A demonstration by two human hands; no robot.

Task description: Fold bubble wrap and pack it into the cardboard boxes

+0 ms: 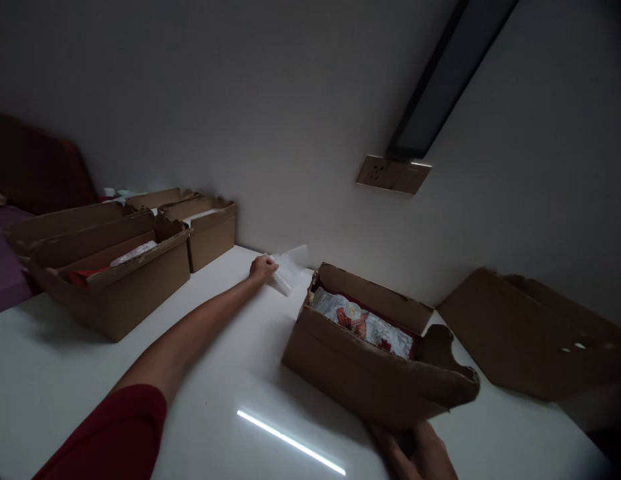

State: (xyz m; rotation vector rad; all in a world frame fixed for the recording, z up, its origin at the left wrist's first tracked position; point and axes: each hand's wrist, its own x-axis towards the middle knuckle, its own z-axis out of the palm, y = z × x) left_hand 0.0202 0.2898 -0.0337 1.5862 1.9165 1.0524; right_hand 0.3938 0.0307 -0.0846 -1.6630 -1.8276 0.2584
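My left hand [263, 267] reaches far out over the table and is closed on a clear plastic bag [290, 267], which lies crumpled near the wall. Right of the bag is an open cardboard box [350, 373]. Inside it lies a pale patterned cloth [375, 327] with red and orange designs. My right hand [415, 457] is at the bottom near edge of this box, at the lower frame edge. Its fingertips are hidden under the box, and a dark gap shows between thumb and fingers. Whether it grips the box I cannot tell.
More open cardboard boxes [150, 287] stand at the left, with red and white things inside. A flat piece of cardboard [530, 340] leans by the wall at right. A socket plate [394, 175] and a dark-framed panel [450, 73] are on the wall. The white table [215, 373] reflects a light strip.
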